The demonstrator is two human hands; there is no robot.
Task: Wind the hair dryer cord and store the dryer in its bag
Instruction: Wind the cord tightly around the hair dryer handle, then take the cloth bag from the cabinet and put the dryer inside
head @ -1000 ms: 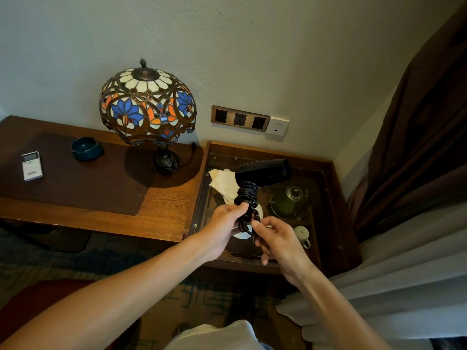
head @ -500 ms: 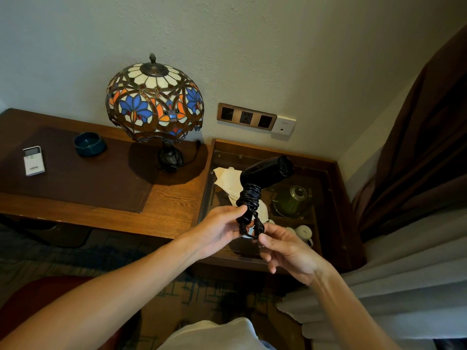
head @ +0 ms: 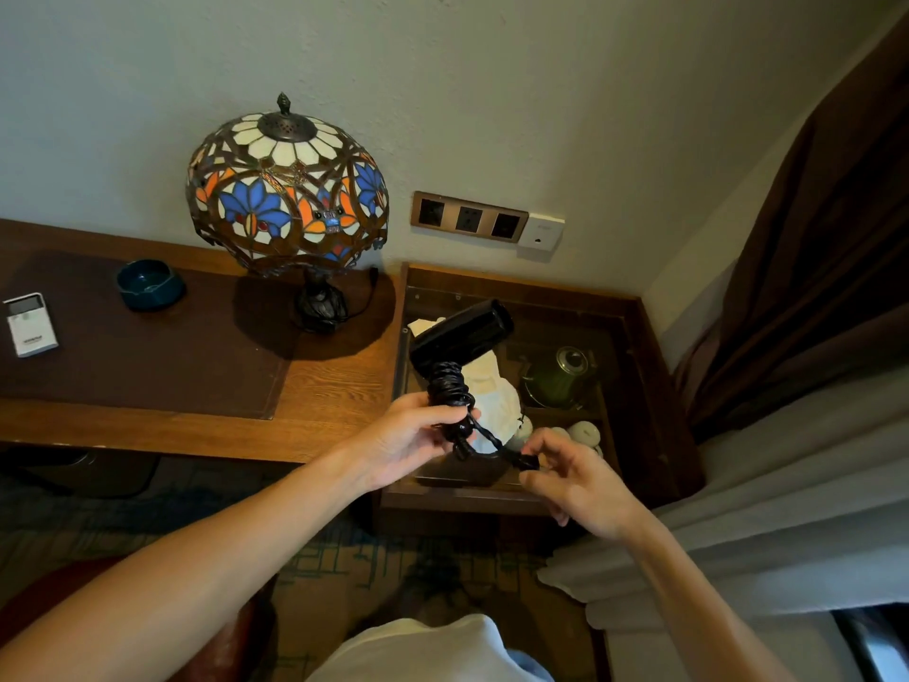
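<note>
A black hair dryer is held in the air over the glass-topped side table, barrel pointing up to the right. Its black cord is coiled in many turns around the handle. My left hand grips the bottom of the wrapped handle. A short free length of cord runs right to the plug end, which my right hand pinches between thumb and fingers. A cream cloth bag lies crumpled on the glass behind the dryer, partly hidden by it.
The wooden side table shows a green teapot and white cups under its glass. On the desk at left stand a stained-glass lamp, a teal ashtray and a white remote. Wall sockets and curtains lie right.
My right hand has moved right and away from the handle, drawing out the last short length of cord. The dryer has tilted slightly and the view has shifted.
</note>
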